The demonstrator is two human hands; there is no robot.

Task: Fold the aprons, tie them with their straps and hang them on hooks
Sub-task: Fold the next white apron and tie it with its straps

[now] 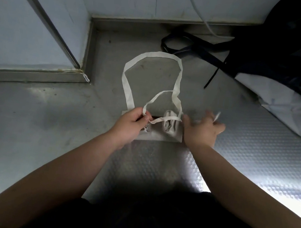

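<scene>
The folded white apron [162, 136] lies on the metal counter [257, 149]. The left hand [131, 119] pinches its thin strap [168, 119]. The right hand [202, 130] is blurred, so its grip cannot be told.

Dim overall; white glare hit the embossed silver metal surface [257, 149] at its right, shadow darkened its near edge, and the right hand [202, 130] over it was motion-blurred.

Steel worktop [28, 115]: smooth at the left and back, dimpled pattern near and right. Folded white apron [170, 134] lies mid-surface, its neck strap [154, 54] spread flat in a loop toward the back wall. Far right: dark fabric heap [291, 56], black straps [185, 46] trailing onto the steel, white sheet [293, 109] partly under it.
</scene>
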